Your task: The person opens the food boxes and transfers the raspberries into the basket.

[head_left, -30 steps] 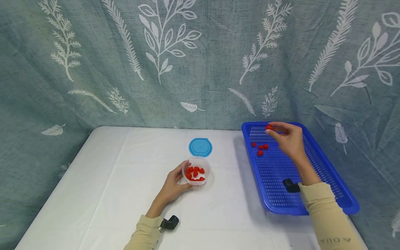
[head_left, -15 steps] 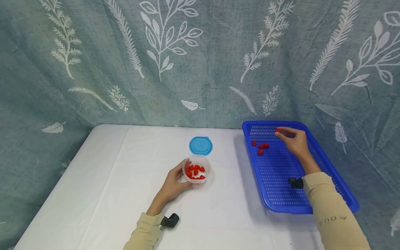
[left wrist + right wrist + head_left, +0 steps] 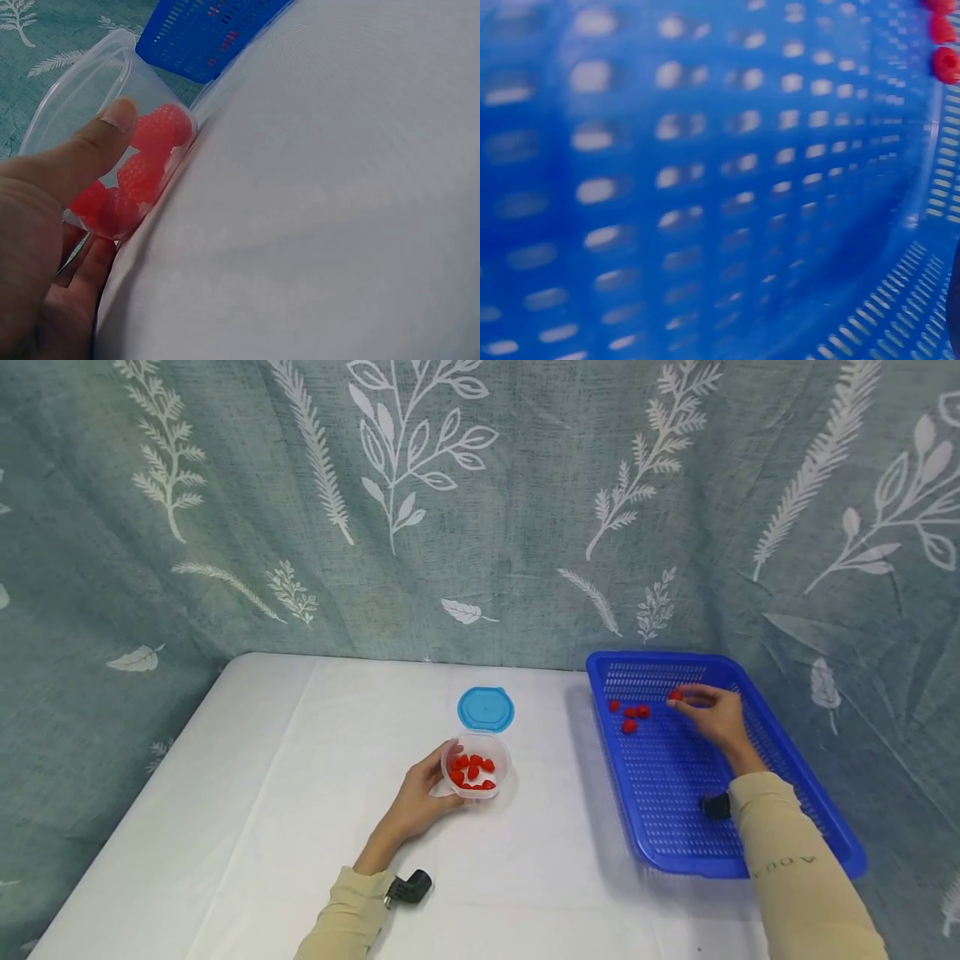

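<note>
The left hand [image 3: 420, 795] holds a round, clear plastic tub [image 3: 502, 753] on the bench [image 3: 300, 793], which is covered in white cloth. Seen from above, fingers reach its rim at about 10 o'clock and the thumb lies against it at about 7. Several bumpy red raspberries [image 3: 473, 772] lie inside; the left wrist view shows the thumb flat on the wall, with fruit pressed together behind the clear plastic.

A round, light-blue plastic lid [image 3: 486, 709] lies on the cloth at 12 o'clock from the tub, so close that I cannot tell whether they touch. At 3 o'clock, well apart from the tub, sits a deep-blue, rectangular plastic basket [image 3: 675, 827] with perforated walls and floor.

The right hand [image 3: 716, 717] is over the basket, towards 12 o'clock from its middle, pinching a single red raspberry [image 3: 677, 695] between thumb and fingertips. How high it is above the basket floor I cannot tell. Four loose raspberries [image 3: 629, 727] lie in the basket at about 10 o'clock from its centre. The right wrist view shows mostly blurred blue mesh, with red fruit at its 2 o'clock edge.

Both arms wear beige sleeves [image 3: 802, 877]. Beyond the bench, at 12 o'clock, hangs a grey-green curtain [image 3: 510, 568] printed with white leaves.
</note>
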Available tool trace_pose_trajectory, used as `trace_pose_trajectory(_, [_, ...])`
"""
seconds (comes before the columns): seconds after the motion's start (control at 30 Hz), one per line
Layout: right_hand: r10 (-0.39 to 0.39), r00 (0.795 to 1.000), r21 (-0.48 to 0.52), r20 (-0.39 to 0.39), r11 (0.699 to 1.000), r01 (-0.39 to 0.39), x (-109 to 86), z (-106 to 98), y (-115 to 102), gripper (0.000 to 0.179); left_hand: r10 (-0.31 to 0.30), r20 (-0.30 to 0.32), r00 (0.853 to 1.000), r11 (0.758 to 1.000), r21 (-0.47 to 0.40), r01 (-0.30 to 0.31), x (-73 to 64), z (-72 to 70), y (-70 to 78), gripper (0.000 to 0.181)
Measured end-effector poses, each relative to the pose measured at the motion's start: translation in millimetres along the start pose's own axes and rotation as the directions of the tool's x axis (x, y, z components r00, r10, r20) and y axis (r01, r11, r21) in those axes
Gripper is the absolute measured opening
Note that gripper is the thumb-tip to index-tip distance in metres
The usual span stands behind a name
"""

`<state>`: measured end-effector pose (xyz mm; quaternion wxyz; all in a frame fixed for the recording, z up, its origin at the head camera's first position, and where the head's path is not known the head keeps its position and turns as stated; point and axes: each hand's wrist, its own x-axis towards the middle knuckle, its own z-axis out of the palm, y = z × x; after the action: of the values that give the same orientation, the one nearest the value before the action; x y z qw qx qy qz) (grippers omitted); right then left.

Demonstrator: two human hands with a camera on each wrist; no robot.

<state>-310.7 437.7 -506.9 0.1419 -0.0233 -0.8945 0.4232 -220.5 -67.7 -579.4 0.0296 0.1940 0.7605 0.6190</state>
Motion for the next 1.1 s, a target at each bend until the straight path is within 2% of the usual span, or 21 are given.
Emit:
trace_pose_trajectory(0.1, [0.001,1.0,0.045,0.005,0.999,-0.001,0.6,5,5,0.041,-0.005,0.001,1.0,1.0,-0.001,0.005,0.8,-1.1,-1.5,0.09])
trace_pose_trajectory(0.33, [0.059,0.998,0.082,0.026,0.995,-0.061,-1.3,13,11,0.044,0.0,0.0,1.0,1.0,-0.019,0.0,0.5,-1.4,-2.1,0.089])
trace_pose_trajectory(0.53, [0.157,0.981,0.001,0.115,0.987,-0.158,2.6,18,17,0.048,-0.001,-0.004,1.0,1.0,-0.03,0.0,0.7,-1.6,-0.8,0.089])
trace_pose_trajectory(0.73, [0.22,0.956,-0.063,0.193,0.975,-0.211,5.4,20,20,0.053,-0.004,-0.016,1.0,1.0,-0.014,0.004,2.6,0.3,-3.5,0.089])
trace_pose_trajectory(1.1, [0.221,0.944,-0.064,0.246,0.975,-0.211,3.1,23,12,0.055,-0.014,-0.023,1.0,1.0,-0.002,0.013,2.7,-0.3,-5.5,0.088])
